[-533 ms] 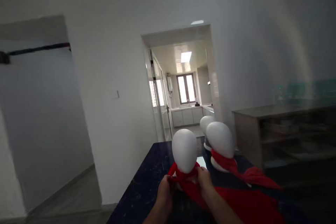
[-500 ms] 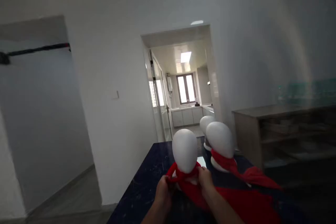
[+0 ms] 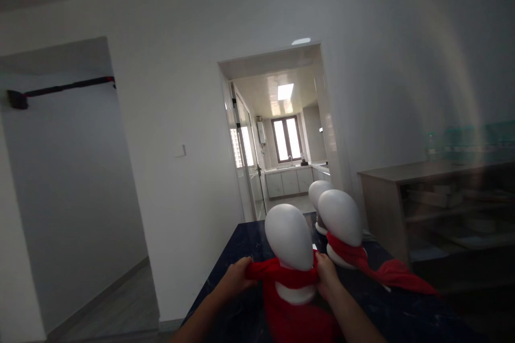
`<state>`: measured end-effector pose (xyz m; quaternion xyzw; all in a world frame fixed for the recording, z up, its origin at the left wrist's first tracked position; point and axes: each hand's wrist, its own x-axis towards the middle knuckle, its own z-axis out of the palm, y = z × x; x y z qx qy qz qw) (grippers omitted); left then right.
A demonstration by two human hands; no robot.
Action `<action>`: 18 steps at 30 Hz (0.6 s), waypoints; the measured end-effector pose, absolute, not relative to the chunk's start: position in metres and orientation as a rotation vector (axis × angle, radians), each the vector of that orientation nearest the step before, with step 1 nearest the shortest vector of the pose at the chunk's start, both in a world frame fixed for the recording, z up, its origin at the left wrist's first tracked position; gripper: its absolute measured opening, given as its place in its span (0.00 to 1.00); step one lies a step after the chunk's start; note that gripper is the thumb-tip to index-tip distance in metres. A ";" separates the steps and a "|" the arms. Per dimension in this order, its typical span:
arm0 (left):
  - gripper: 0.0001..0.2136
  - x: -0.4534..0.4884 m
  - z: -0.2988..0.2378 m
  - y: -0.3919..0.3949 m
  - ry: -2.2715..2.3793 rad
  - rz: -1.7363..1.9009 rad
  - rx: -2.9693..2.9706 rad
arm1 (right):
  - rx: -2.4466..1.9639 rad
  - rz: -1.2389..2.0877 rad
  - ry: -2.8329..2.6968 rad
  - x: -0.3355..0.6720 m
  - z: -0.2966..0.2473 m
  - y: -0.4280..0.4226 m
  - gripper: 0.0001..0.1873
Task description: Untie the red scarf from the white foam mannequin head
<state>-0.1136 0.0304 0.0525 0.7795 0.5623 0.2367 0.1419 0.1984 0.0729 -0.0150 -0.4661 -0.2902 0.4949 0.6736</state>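
Observation:
A white faceless mannequin head (image 3: 288,236) stands on a dark blue table (image 3: 241,241) right in front of me. A red scarf (image 3: 289,277) is wrapped around its neck and hangs down toward me. My left hand (image 3: 237,278) pinches the scarf at the head's left side. My right hand (image 3: 328,276) grips it at the right side. Both hands pull the cloth taut around the neck. Behind it stands a second white head (image 3: 340,217) wearing its own red scarf (image 3: 386,273), whose end trails right over the table. A third head (image 3: 317,193) is partly hidden behind that one.
A wooden shelf unit (image 3: 442,209) stands to the right of the table. Straight ahead a doorway (image 3: 281,128) opens onto a lit kitchen with a window. Left of the table lies open floor and another opening (image 3: 60,198) in the white wall.
My hands have spread apart from the front of the neck to its two sides, drawing the scarf tight. The view has tilted down slightly.

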 end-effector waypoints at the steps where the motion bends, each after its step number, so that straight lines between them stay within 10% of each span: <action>1: 0.12 -0.116 0.058 0.032 1.711 0.541 2.409 | -1.086 1.072 -0.708 0.201 -0.013 0.072 0.13; 18: 0.17 -0.142 0.127 0.086 2.184 0.213 2.568 | -1.658 0.355 -1.573 0.228 0.005 0.042 0.13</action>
